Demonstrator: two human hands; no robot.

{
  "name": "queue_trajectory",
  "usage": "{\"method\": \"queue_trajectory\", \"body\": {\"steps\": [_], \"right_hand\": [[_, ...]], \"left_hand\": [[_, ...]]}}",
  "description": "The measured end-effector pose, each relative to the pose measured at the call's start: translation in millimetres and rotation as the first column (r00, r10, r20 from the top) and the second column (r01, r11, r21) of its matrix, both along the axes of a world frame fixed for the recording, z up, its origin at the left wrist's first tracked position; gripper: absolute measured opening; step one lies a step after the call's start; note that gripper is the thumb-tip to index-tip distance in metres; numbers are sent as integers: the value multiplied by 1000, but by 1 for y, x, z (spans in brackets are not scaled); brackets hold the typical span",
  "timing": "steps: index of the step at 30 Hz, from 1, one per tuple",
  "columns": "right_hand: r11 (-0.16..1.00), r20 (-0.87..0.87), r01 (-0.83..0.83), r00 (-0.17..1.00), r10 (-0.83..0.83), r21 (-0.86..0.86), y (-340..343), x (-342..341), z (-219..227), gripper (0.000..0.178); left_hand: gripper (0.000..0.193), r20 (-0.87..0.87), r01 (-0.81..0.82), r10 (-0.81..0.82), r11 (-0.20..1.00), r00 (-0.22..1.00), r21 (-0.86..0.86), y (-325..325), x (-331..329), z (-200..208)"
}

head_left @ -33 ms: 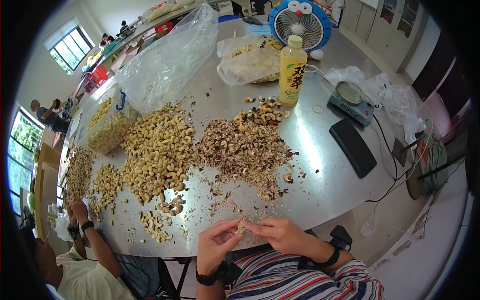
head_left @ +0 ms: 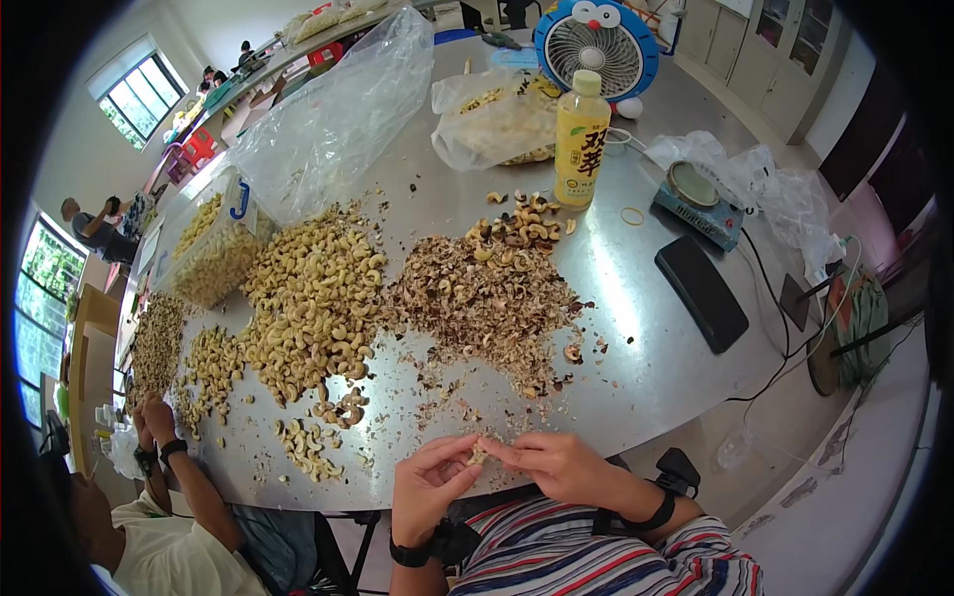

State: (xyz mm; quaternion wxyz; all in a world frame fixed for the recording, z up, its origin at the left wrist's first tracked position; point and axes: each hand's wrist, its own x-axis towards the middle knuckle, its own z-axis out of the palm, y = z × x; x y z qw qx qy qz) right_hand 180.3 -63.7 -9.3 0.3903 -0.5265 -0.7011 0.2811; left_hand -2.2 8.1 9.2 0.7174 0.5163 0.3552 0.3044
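Note:
At the table's near edge, my left hand (head_left: 434,484) pinches a pale cashew nut (head_left: 477,456) between thumb and forefinger. My right hand (head_left: 555,465) meets it from the other side, its thumb and forefinger closed at the nut and the other fingers curled in. Whether a small tool is in the right hand is hidden. Just beyond my hands lies a broad heap of brown skin flakes (head_left: 482,303). Left of it spreads a large heap of cashew nuts (head_left: 313,298), with a smaller group of cashews (head_left: 306,449) nearer me. Darker, unpeeled-looking cashews (head_left: 522,221) sit behind the flakes.
A yellow drink bottle (head_left: 581,144), a blue fan (head_left: 596,50) and a bag of nuts (head_left: 502,124) stand farther back. At right lie a black phone (head_left: 701,293) and a small scale (head_left: 699,204). A clear tub (head_left: 214,253) stands left; a co-worker's hands (head_left: 154,422) are near.

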Motion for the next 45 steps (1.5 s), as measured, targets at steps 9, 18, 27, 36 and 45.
{"method": "queue_trajectory", "body": {"steps": [9,18,27,36,45], "right_hand": [[999,-34,-4,999,3,-33,0,0,-1,51],[992,-180,-23,984,0,-125,2,1,0,54],[999,-209,-27,978,18,-41,2,-2,0,47],[1000,-169,-25,985,25,1,1,-3,-1,52],[1000,-195,-9,981,10,3,0,-1,-5,48]], "left_hand": [[37,0,-8,8,1000,1000,-6,0,1,1],[36,14,-14,14,1000,1000,-13,-1,1,-2],[36,16,-34,35,998,999,-52,-1,1,-4],[37,24,-27,31,990,999,-139,-1,-2,-8],[38,48,-12,20,988,999,-157,-1,-2,-6]]}}
